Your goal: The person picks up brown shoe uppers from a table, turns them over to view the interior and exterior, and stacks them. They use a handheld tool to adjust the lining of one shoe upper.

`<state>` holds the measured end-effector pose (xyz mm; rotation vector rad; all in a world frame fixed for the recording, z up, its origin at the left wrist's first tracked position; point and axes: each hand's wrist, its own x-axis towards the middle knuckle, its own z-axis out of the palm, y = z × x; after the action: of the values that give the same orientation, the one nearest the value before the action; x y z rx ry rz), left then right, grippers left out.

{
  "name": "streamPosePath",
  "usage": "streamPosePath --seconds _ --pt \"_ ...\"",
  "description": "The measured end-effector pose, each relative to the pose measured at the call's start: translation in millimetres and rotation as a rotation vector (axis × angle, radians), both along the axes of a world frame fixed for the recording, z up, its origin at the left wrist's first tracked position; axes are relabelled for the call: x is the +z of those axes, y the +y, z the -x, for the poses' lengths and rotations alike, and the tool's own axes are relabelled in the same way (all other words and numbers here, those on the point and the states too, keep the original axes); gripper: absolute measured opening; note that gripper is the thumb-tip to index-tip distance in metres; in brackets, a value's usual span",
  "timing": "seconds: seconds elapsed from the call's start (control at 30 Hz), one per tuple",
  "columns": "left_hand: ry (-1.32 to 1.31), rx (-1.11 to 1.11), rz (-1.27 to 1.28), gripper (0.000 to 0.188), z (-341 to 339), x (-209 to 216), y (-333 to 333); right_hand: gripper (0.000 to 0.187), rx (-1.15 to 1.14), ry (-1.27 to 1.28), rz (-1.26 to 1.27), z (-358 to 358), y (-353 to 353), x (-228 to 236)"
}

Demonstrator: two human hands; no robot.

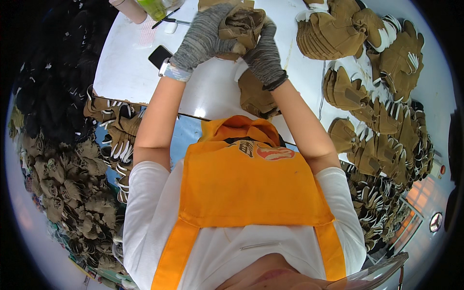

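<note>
Both of my hands, in grey knit gloves, are raised over the white table. Between them is a bunched brown work glove (241, 28), its folded opening facing up. My left hand (207, 35) grips it from the left, thumb across its lower front. On the other side my right hand (264, 54) has its fingers closed around the edge. Another brown glove piece (256, 96) lies on the table below my right wrist, partly hidden by it. More brown material shows behind the held glove at the top edge.
Stacked brown gloves with white edges (333, 36) cover the table's right side. Left of my hands lie a phone (160, 57), a pen (165, 18), a pink cup (129, 9) and a green container (153, 7). Dark and brown glove heaps (72, 193) stand at the left.
</note>
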<state>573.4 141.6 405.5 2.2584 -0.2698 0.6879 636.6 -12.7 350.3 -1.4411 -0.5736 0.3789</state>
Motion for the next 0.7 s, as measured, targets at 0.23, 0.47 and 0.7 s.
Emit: streamPosePath --seconds 0.23,0.47,0.7 --pt "0.321 -0.114 1.072 0.074 -34.1 -67.5 -4.5 0.059 0.115 0.427 0.019 -31.6 -10.2 -35.0" --pt "0.071 0.052 0.430 0.094 -34.1 -92.4 0.7 0.072 0.147 -0.434 0.770 -9.3 -121.4 -4.9" --pt "-0.020 0.325 0.276 0.065 0.3 -118.5 -10.8 0.037 0.177 0.091 0.705 65.8 -195.5 -46.2"
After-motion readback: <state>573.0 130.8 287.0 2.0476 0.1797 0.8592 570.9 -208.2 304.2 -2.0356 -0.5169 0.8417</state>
